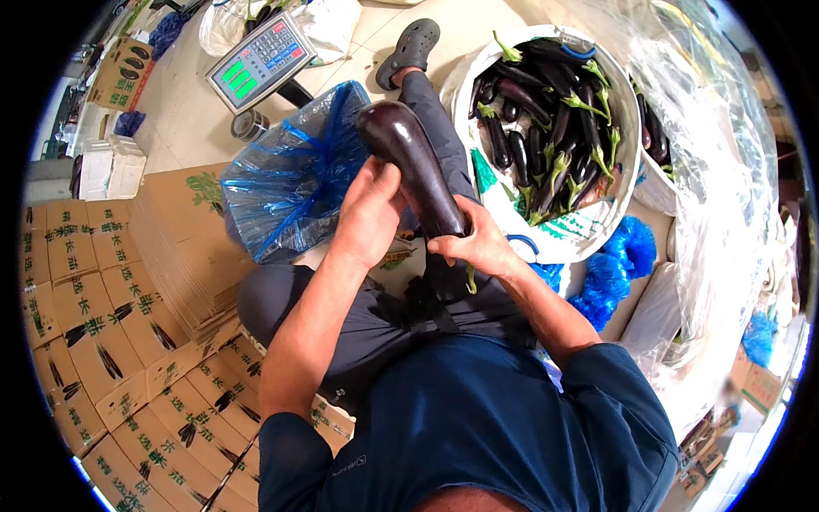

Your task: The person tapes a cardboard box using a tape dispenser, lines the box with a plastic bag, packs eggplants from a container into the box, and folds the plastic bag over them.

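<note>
A large, glossy dark purple eggplant [413, 160] is held slantwise above my lap, its thick end up and to the left. My right hand [477, 240] is wrapped around its narrower stem end, and the green stem sticks out below the palm. On the other side, my left hand [371, 214] presses against the eggplant's flank with bent fingers, partly hidden. Just beyond my left hand sits a container lined with blue plastic film [294, 173], its contents blurred by the film. To the right of my right leg, a white woven sack [461, 96] stands with its mouth rolled open, holding many eggplants [556, 128].
A digital scale display [262, 61] stands at the upper left, beside a small round tin [249, 125]. Flat cardboard [185, 237] and printed cartons [96, 320] fill the left. Bunched blue netting [614, 269] and clear plastic sheeting [716, 211] lie to the right.
</note>
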### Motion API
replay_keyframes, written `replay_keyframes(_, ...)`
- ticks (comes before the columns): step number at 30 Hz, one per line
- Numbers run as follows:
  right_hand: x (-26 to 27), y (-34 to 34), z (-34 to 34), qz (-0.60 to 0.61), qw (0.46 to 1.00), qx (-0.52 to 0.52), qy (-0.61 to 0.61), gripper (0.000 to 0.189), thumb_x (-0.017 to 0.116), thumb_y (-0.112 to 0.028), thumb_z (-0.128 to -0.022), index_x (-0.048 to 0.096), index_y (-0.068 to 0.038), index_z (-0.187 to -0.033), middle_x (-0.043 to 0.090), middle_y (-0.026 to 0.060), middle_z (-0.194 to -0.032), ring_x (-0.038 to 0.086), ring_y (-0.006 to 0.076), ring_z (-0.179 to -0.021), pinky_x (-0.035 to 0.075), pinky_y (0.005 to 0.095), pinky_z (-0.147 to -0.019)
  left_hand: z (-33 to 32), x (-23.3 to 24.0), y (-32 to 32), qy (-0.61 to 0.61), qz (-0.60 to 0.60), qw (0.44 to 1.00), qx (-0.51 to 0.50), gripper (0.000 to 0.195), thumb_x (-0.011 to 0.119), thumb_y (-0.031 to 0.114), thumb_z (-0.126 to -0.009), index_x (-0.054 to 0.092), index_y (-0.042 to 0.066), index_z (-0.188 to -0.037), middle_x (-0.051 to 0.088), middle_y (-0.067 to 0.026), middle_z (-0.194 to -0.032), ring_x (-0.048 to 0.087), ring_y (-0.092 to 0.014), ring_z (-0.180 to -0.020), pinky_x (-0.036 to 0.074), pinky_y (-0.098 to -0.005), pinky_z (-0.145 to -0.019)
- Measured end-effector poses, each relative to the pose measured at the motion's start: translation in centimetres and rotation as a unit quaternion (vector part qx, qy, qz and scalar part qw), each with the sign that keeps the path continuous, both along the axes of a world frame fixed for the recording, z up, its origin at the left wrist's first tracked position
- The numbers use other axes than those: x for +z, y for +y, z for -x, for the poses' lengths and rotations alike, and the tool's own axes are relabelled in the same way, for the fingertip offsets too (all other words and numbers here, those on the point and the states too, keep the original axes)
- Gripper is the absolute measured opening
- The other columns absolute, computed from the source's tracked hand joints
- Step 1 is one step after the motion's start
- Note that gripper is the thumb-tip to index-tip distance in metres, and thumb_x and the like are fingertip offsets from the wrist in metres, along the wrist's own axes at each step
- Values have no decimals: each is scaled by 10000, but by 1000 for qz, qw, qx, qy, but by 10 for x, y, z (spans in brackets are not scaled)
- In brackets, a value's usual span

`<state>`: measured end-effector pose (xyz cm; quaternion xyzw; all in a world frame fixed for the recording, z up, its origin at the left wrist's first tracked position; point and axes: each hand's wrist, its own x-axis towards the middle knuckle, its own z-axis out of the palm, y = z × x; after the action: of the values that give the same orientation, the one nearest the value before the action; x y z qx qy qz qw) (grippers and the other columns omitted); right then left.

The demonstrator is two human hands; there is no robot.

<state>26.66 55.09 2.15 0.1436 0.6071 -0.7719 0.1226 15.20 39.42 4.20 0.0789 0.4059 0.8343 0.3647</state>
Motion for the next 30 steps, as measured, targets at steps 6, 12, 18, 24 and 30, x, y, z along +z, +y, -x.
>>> replay_keyframes(6,13,0,1,-126,990,8,67,649,824,-165,-708,533,21,-1256,625,82,-966,626,164,-841,519,293,-750,-7,6,-5,0,82,997,14,551,740,130,-877,452,15,-1333,575,-97,-1227,561,-223,-1154,415,-383,-1040)
replay_keyframes(12,32,-3,10,-242,965,15,101,780,843,-223,-694,488,16,-1346,623,191,-1170,615,253,-1105,477,359,-951,-7,25,-25,2,145,989,35,485,674,131,-941,448,10,-1352,561,-89,-1273,546,-182,-1165,424,-350,-1033)
replay_keyframes(18,52,31,12,-286,954,65,58,766,821,-193,-680,501,11,-1346,633,170,-1149,610,232,-1088,470,358,-966,49,50,-132,318,456,831,-7,377,617,145,-969,573,-13,-1308,661,-150,-1241,619,-225,-1173,482,-352,-989)
replay_keyframes(24,120,49,72,-386,899,185,96,758,785,-114,-668,499,35,-1354,644,160,-1134,618,221,-1063,466,330,-972,102,29,-176,670,522,518,-103,319,637,94,-876,637,-23,-1173,661,-192,-1161,602,-357,-1104,486,-366,-962)
replay_keyframes(30,136,-48,205,-358,817,443,-91,594,736,-238,-738,568,47,-1231,631,86,-783,613,163,-628,490,305,-529,117,-7,-157,619,632,363,-293,487,699,399,-825,685,49,-1163,687,-127,-1178,558,-292,-1221,391,-410,-1057)
